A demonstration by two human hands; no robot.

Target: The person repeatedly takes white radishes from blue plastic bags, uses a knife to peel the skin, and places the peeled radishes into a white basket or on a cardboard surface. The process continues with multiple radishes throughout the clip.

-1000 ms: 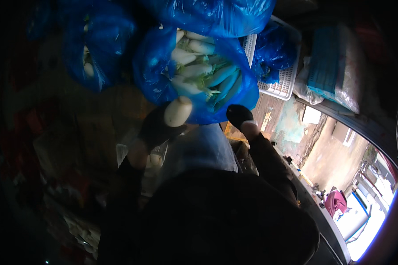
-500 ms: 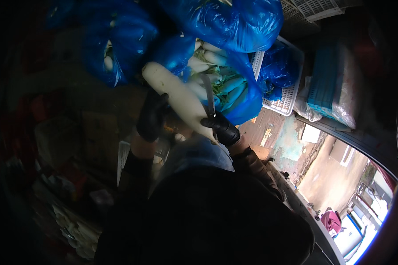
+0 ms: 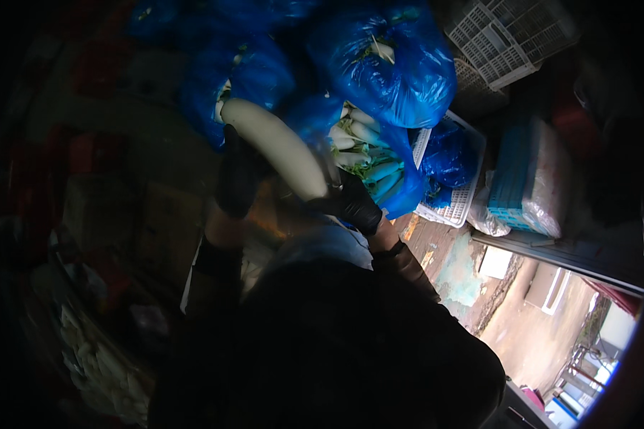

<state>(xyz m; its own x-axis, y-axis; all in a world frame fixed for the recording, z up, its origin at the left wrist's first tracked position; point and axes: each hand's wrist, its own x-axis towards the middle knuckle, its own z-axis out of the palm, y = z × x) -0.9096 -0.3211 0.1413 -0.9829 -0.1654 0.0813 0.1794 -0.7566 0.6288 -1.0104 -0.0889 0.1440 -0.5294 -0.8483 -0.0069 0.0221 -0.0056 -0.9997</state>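
Observation:
A long white daikon radish [image 3: 272, 146] slants across the middle, thick end at upper left. Around its left side is my gloved left hand [image 3: 237, 179], closed on it. My gloved right hand [image 3: 354, 207] is closed at the radish's lower end and hides it. A knife [image 3: 332, 168], its blade blurred, rises from that hand beside the radish. Just beyond, several smaller daikons with green leaf stubs [image 3: 368, 136] lie in an open blue plastic bag [image 3: 408, 189].
More blue bags of daikons [image 3: 415, 79] stand at the back. A white crate [image 3: 447, 214] with blue plastic is at the right, near a wrapped turquoise stack [image 3: 511, 186]. Peeled-looking white pieces [image 3: 104, 368] lie at lower left. Bright doorway floor [image 3: 522, 307] shows at lower right.
The radish has moved up and left relative to my body, and its narrow tip no longer shows. The knife blade is now blurred close against the radish. My view has shifted.

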